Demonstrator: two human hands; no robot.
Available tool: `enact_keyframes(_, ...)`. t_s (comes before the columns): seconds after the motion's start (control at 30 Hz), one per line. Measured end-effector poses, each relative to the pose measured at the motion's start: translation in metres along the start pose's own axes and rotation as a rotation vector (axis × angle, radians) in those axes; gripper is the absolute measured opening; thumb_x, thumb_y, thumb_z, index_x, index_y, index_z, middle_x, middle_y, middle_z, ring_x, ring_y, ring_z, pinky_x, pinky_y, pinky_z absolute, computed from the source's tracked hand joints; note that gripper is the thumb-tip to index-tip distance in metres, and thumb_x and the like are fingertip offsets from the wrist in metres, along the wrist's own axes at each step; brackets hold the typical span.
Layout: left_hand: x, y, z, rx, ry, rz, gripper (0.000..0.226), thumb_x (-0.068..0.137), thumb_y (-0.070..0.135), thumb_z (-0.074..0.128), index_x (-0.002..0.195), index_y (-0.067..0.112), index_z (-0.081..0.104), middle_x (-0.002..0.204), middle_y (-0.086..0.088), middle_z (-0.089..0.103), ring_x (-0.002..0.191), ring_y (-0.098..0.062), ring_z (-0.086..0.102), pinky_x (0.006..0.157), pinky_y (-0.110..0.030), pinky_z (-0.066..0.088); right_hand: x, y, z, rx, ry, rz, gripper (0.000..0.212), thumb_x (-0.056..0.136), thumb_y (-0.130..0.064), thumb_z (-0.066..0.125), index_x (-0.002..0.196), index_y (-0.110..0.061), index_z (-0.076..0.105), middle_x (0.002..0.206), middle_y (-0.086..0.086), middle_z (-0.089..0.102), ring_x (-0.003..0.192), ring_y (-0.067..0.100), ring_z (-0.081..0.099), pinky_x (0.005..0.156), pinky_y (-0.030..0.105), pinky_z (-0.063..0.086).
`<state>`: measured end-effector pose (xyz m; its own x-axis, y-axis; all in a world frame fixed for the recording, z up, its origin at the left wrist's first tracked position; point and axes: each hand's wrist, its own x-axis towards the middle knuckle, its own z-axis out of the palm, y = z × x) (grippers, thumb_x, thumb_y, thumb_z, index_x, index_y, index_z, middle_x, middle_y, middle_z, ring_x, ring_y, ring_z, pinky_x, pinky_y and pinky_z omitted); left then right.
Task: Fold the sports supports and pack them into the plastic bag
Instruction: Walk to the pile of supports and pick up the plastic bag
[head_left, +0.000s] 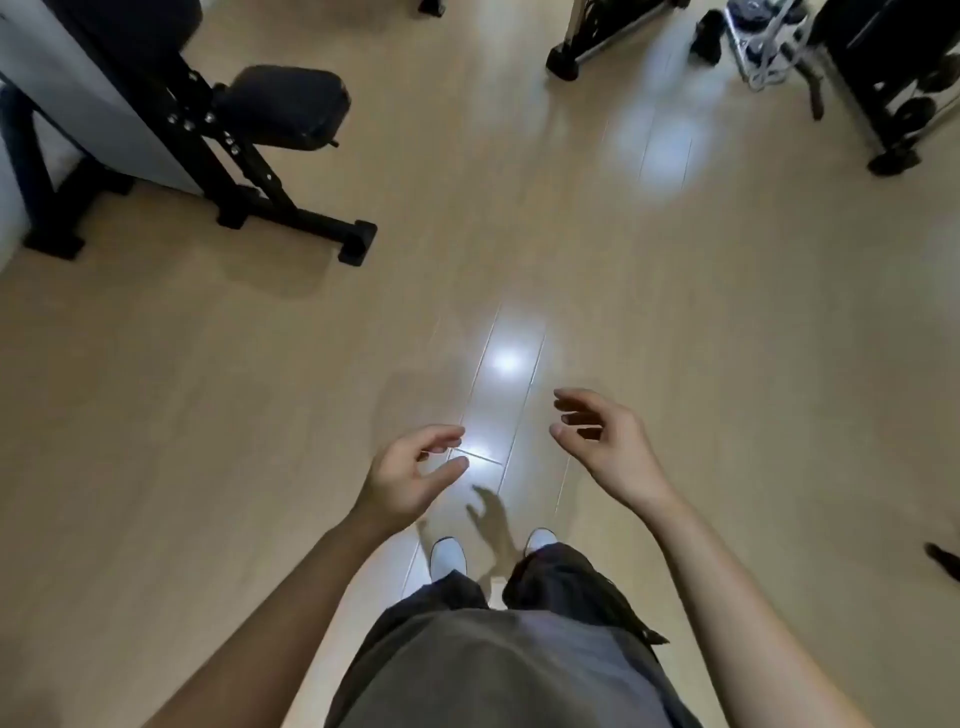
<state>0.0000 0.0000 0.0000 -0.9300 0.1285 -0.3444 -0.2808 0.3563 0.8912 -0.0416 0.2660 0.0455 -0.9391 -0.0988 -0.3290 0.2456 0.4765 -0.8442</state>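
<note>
My left hand (410, 475) and my right hand (605, 441) are held out in front of me at waist height, above a pale wooden floor (519, 234). Both have loosely curled fingers and hold nothing. They are about a hand's width apart. No sports support and no plastic bag is in sight. I am standing; my white shoes (449, 556) show below the hands.
A black weight bench (283, 109) with its steel frame stands at the upper left. More black gym equipment on wheels (883, 98) and a metal rack (763, 47) are at the upper right. A dark object (943, 561) pokes in at the right edge.
</note>
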Motion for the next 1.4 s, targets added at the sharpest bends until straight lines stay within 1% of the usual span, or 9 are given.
enact_keyframes(0.13,0.03,-0.002,-0.005,0.05,-0.026,-0.052,0.031,0.09,0.024,0.077,0.116,0.038,0.068,0.108,0.019,0.073,0.104,-0.001,0.066,0.086,-0.007,0.043,0.018,0.008,0.001,-0.036,-0.027,0.081,0.038,0.089,-0.015,0.072,0.125,-0.024,0.064,0.113,-0.012,0.069,0.102,0.009,0.064,0.094,0.037,0.053)
enact_keyframes(0.23,0.077,0.008,-0.012,0.114,-0.042,-0.033,0.031,0.089,0.022,0.078,0.116,0.034,0.07,0.107,0.019,0.073,0.102,0.0,0.066,0.087,-0.009,0.044,0.053,0.011,-0.008,-0.107,-0.048,0.087,0.039,0.088,-0.02,0.073,0.126,-0.026,0.064,0.113,-0.013,0.068,0.102,0.007,0.064,0.092,0.033,0.053)
enact_keyframes(0.4,0.166,0.04,-0.024,0.244,-0.044,-0.002,0.033,0.09,0.023,0.076,0.122,0.027,0.071,0.106,0.018,0.072,0.102,0.0,0.065,0.086,-0.012,0.043,0.137,0.01,-0.033,-0.166,-0.078,0.073,0.04,0.088,-0.023,0.073,0.127,-0.025,0.063,0.113,-0.011,0.068,0.101,0.008,0.064,0.09,0.029,0.051)
enact_keyframes(0.57,0.25,0.082,-0.038,0.216,-0.03,-0.04,0.035,0.091,0.025,0.075,0.125,0.03,0.07,0.11,0.02,0.071,0.107,0.002,0.063,0.093,-0.017,0.046,0.235,-0.009,-0.064,-0.188,-0.124,0.051,0.043,0.089,-0.024,0.072,0.131,-0.025,0.061,0.117,-0.009,0.066,0.103,0.01,0.062,0.092,0.031,0.05)
enact_keyframes(0.87,0.384,0.124,-0.099,0.177,0.027,-0.073,0.032,0.091,0.023,0.074,0.122,0.029,0.071,0.108,0.019,0.072,0.104,0.0,0.065,0.094,-0.016,0.048,0.406,-0.072,-0.091,-0.262,-0.169,0.017,0.039,0.089,-0.024,0.071,0.127,-0.024,0.063,0.115,-0.006,0.067,0.102,0.014,0.063,0.094,0.037,0.051)
enact_keyframes(1.07,0.5,0.136,-0.157,0.146,0.017,-0.068,0.03,0.091,0.023,0.074,0.118,0.037,0.069,0.106,0.019,0.072,0.102,0.002,0.064,0.089,-0.009,0.045,0.519,-0.114,-0.087,-0.254,-0.139,0.038,0.041,0.089,-0.024,0.071,0.129,-0.024,0.062,0.115,-0.008,0.066,0.102,0.012,0.064,0.094,0.035,0.051)
enact_keyframes(1.17,0.56,0.149,-0.193,0.138,0.023,-0.057,0.029,0.091,0.024,0.074,0.118,0.035,0.07,0.105,0.018,0.073,0.1,0.003,0.065,0.087,-0.005,0.044,0.575,-0.142,-0.088,-0.23,-0.121,0.06,0.042,0.089,-0.025,0.071,0.129,-0.025,0.062,0.113,-0.009,0.066,0.101,0.01,0.063,0.094,0.035,0.051)
enact_keyframes(1.3,0.643,0.174,-0.232,0.161,-0.018,-0.049,0.03,0.091,0.027,0.073,0.12,0.031,0.071,0.105,0.02,0.073,0.102,0.005,0.064,0.089,-0.008,0.044,0.649,-0.178,-0.094,-0.205,-0.098,0.056,0.042,0.089,-0.026,0.071,0.13,-0.026,0.061,0.114,-0.011,0.066,0.102,0.008,0.062,0.093,0.032,0.051)
enact_keyframes(1.4,0.703,0.2,-0.252,0.165,-0.039,-0.027,0.029,0.091,0.027,0.073,0.12,0.031,0.071,0.105,0.02,0.073,0.102,0.005,0.064,0.087,-0.006,0.042,0.701,-0.197,-0.106,-0.18,-0.062,0.061,0.042,0.089,-0.026,0.071,0.13,-0.027,0.061,0.113,-0.012,0.066,0.102,0.007,0.062,0.091,0.031,0.052)
